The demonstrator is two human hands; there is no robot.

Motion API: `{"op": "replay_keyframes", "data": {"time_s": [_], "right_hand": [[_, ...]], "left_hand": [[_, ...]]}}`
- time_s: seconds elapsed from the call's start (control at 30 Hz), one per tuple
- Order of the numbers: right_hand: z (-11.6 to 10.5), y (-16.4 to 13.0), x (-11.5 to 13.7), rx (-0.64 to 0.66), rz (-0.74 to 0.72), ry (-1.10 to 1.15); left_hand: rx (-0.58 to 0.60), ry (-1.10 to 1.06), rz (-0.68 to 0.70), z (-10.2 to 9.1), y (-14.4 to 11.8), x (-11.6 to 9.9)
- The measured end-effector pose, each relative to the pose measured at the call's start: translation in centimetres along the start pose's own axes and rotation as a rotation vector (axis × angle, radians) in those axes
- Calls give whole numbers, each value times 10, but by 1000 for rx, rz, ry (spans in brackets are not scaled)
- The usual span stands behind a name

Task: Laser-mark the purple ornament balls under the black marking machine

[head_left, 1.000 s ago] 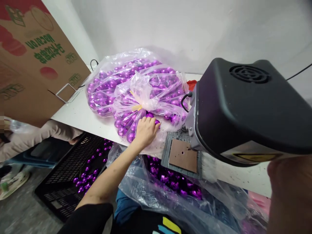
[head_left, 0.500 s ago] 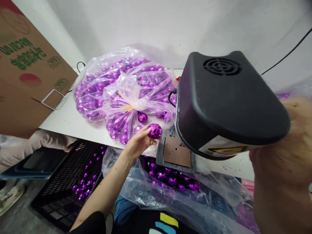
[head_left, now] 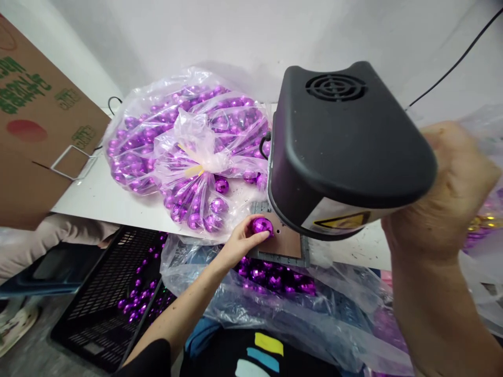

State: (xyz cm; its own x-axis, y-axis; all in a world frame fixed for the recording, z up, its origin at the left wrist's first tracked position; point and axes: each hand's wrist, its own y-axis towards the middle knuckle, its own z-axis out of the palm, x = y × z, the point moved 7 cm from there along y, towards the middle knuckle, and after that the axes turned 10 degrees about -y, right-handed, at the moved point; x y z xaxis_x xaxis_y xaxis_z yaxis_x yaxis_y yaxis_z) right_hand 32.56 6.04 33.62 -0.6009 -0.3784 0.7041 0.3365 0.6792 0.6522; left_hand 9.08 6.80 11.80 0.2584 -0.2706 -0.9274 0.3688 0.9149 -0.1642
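Note:
My left hand [head_left: 239, 244] holds a shiny purple faceted ball [head_left: 262, 226] at the left edge of the brown plate [head_left: 290, 242] under the black machine head [head_left: 346, 146]. My right hand [head_left: 448, 193] is raised close to the camera on the right, beside the machine head; it is blurred and whether it grips anything is unclear. A clear plastic bag full of purple balls [head_left: 184, 141] lies on the white table [head_left: 98, 196] just left of the machine.
A second open bag with purple balls [head_left: 275, 280] hangs below the table edge over my lap. A black crate [head_left: 113, 293] with loose balls sits on the floor at left. A cardboard box [head_left: 35, 120] leans at far left. A black cable [head_left: 451, 65] runs along the wall.
My left hand took a ball from the bag on the table and carried it right and down to the plate under the machine head. My right hand rose into view beside the machine.

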Motion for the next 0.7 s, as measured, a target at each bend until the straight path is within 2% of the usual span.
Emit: {"op": "replay_keyframes", "data": {"time_s": [0.27, 0.37, 0.53, 0.7], "right_hand": [[-1, -1, -1, -1, 51, -20], [0, -2, -1, 6, 46, -19], [-2, -2, -4, -35, 63, -16], [-3, -1, -6, -18, 59, -11]], "left_hand": [[-28, 385, 192, 7, 12, 16], [-15, 468, 233, 13, 12, 14], [67, 532, 223, 31, 15, 8], [48, 457, 140, 41, 23, 16]]}}
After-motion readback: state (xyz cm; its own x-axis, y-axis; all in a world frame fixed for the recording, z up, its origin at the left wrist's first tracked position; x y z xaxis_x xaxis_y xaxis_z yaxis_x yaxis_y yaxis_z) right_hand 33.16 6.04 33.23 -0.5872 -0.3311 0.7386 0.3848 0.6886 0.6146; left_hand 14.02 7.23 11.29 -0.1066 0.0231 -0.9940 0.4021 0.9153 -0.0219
